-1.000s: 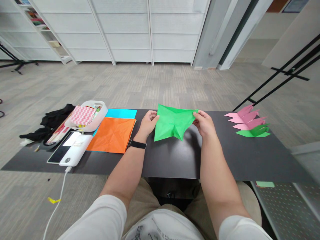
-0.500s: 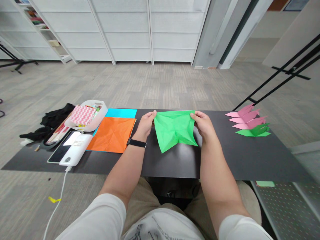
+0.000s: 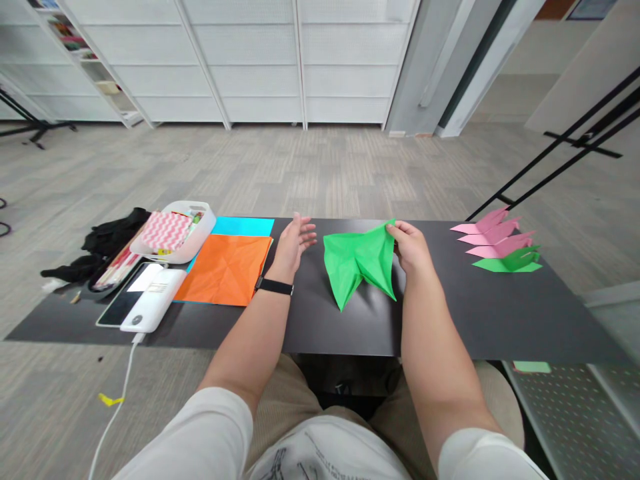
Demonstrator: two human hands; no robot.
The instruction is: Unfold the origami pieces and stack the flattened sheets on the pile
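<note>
I see the right hand (image 3: pixel 411 248) pinching the green paper (image 3: pixel 356 261) by its far right corner above the central tabletop (image 3: pixel 325 330); the left hand (image 3: pixel 290 247) grips nothing, so a slack pinch could drop it.

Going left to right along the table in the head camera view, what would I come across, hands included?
Black cloth → white device with a cable → orange paper → left hand → green sheet → right hand → group of folded pink and green papers.
</note>
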